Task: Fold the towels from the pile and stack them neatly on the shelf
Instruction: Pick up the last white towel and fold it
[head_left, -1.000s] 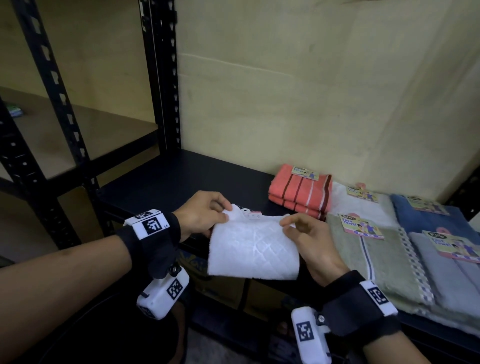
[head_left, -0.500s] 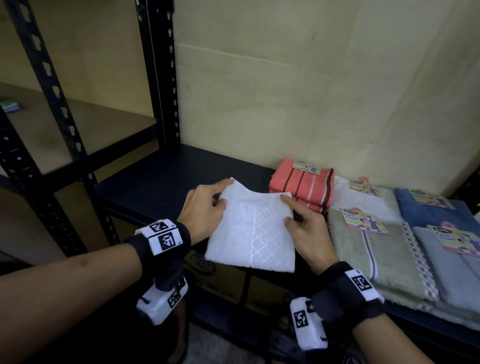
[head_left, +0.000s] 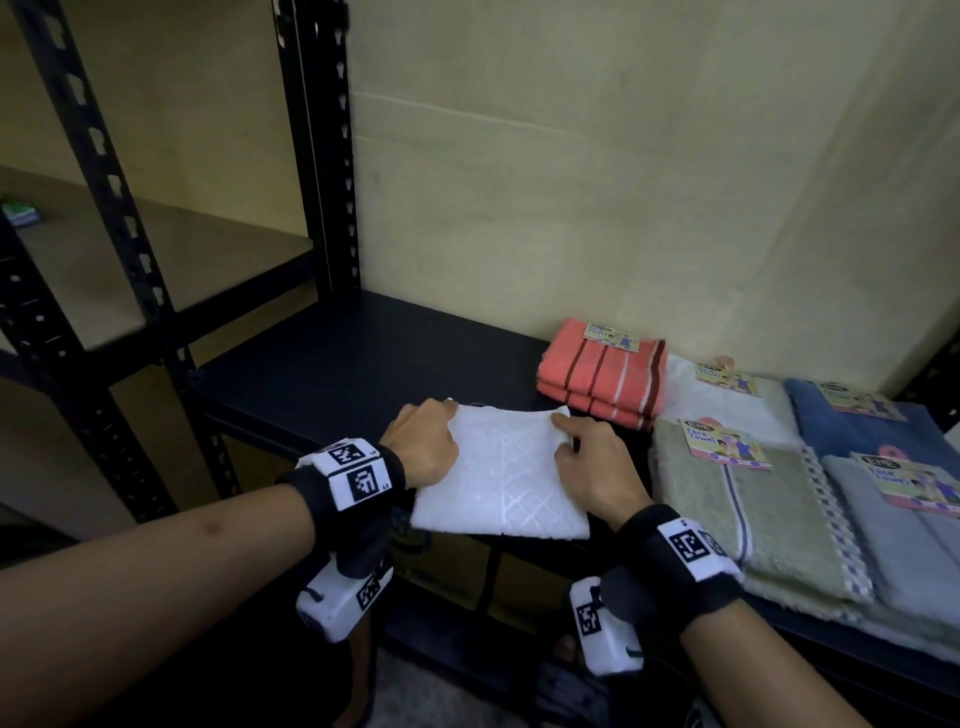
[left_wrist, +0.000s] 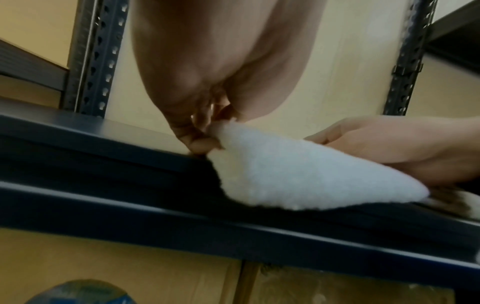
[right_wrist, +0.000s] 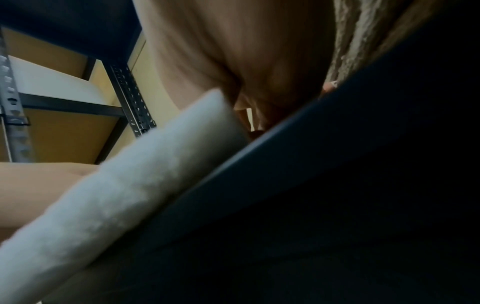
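White towel (head_left: 501, 475) pinched by both hands' fingers (head_left: 563, 422); nearby tag (head_left: 724, 446) reads "Face Towel".

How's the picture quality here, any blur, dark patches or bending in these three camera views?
Head view: dim, even light, straight shelf posts bowed by the wide lens, white towel fairly sharp. Left wrist view: soft motion blur on the left hand and the towel's corner. Right wrist view: the right half nearly black under the shelf edge, towel and right hand blurred.
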